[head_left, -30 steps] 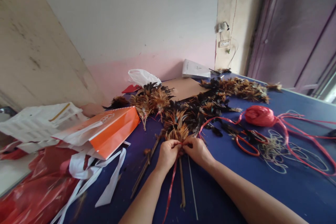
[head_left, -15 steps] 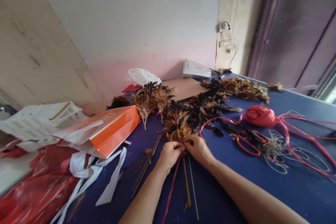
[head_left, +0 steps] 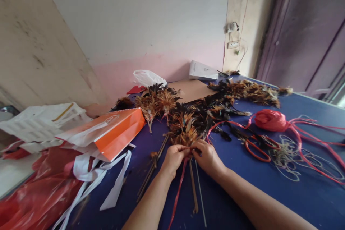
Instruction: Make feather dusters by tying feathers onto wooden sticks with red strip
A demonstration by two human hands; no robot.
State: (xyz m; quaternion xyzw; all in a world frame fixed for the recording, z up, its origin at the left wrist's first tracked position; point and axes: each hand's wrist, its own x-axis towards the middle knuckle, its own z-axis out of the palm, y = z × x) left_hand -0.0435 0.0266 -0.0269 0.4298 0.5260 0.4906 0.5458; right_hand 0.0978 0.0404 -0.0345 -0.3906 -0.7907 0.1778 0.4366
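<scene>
My left hand (head_left: 172, 160) and my right hand (head_left: 210, 158) meet at the base of a brown-and-black feather bundle (head_left: 185, 134), thumbs and fingers pinched together. Between them is red plastic string (head_left: 178, 194), whose loose tail hangs below my left hand. From beside my right hand the string runs to a red ball of string (head_left: 271, 120). Under the fingers a wooden stick (head_left: 193, 188) and a thin pale rod (head_left: 200, 194) point toward me. Fingertips hide the exact wrapping at the bundle's neck.
Orange-handled scissors (head_left: 257, 148) and tangled pale cord (head_left: 287, 158) lie on the right. Feather bundles (head_left: 245, 91) spread across the back of the blue table (head_left: 242, 194). An orange-and-white paper bag (head_left: 118, 134), white ribbons (head_left: 115, 187) and red plastic (head_left: 45, 194) lie left; dark sticks (head_left: 152, 170) rest nearby.
Both hands stay at the bundle's base, fingertips now drawn closer together. My right hand has turned slightly inward. The whole view has shifted a little.
</scene>
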